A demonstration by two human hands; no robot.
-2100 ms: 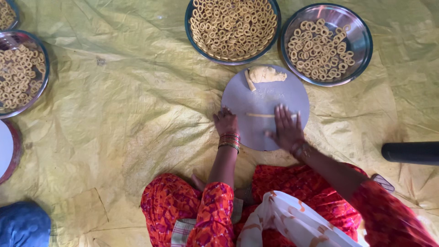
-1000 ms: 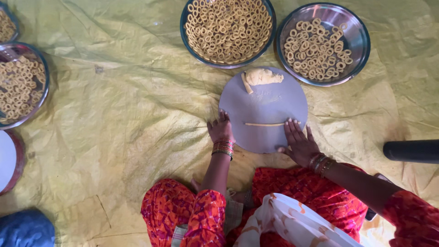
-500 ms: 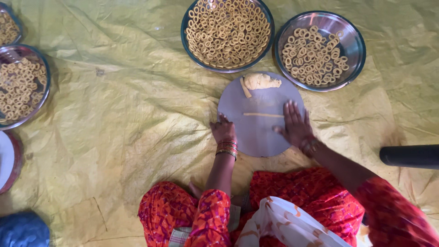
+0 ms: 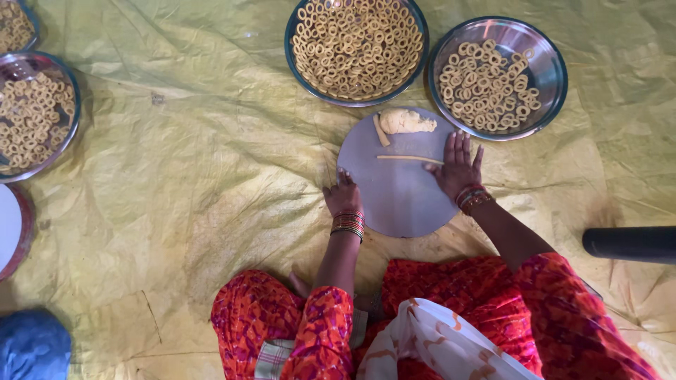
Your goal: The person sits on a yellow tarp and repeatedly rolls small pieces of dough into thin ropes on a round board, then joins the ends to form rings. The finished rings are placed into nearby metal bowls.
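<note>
Head view: a round grey board [image 4: 398, 190] lies flat on a yellow tarpaulin [image 4: 197, 155], directly in front of the seated person's knees. The right hand [image 4: 458, 165] lies palm down at the right edge of the board, fingers extended and slightly spread, holding nothing; its fingertips touch the right end of a thin rolled dough strand [image 4: 408, 158], which lies straight across the upper half of the board. The left hand [image 4: 343, 197] rests at the left edge of the board, fingers loosely spread and empty, well apart from the strand. A lump of dough [image 4: 407, 121] sits at the far edge of the board, with a short dough stick [image 4: 380, 131] just beside it on its left. Two metal bowls of dough rings stand beyond the far edge of the board: the full bowl [image 4: 355, 46] at centre and the half-filled bowl [image 4: 496, 74] to its right. A third bowl of rings [image 4: 32, 116] stands near the left edge of the tarpaulin. A black cylindrical object [image 4: 630, 244] lies at the right edge.
</note>
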